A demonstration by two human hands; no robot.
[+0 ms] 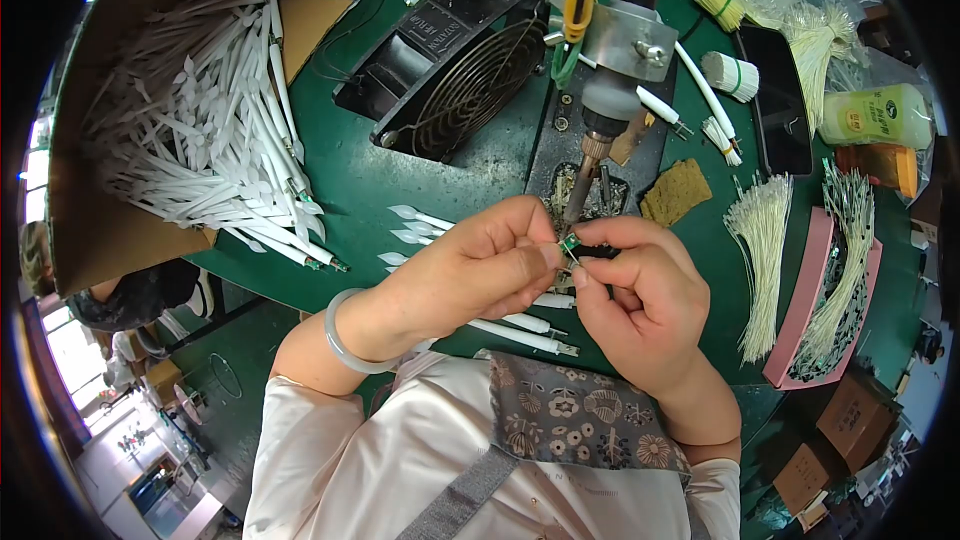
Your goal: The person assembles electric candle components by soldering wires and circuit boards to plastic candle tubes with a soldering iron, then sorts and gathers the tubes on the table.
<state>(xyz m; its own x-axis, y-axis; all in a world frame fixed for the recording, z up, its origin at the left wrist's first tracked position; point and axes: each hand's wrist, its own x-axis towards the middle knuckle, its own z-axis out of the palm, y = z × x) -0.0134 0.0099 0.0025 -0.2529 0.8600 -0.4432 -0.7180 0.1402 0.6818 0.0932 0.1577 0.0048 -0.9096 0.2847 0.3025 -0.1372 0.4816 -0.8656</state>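
A workroom with a dark green floor (240, 360) shows past the table's lower left edge, which ends just below the box. The green table (345, 195) fills most of the view, its near edge hidden behind the person's clothing and forearms. On the far left stands an open cardboard box (325, 2), heaped with white flame-tipped sticks (205, 130). A strip of bare green surface runs between it and the black fan (490, 80); another lies between the right hand and the wire bundle (760, 260) beside the pink tray (793, 315). Straight ahead, the mounted soldering iron (597, 145) points down and leaves little room beyond the fingers.

The left hand (500, 260), a pale bracelet (333, 330) at its wrist, is nearly closed, thumb and forefinger pinched together. The right hand (645, 290) is curled more loosely, its thumb and forefinger a narrow gap apart. White sticks (520, 336) lie just below the hands, and a brown sponge (677, 193) lies above the right one.

Between the fingertips, by the iron's tip, is a tiny green circuit board (571, 242) with a thin wire (572, 258); whether the tip touches it, I cannot tell.
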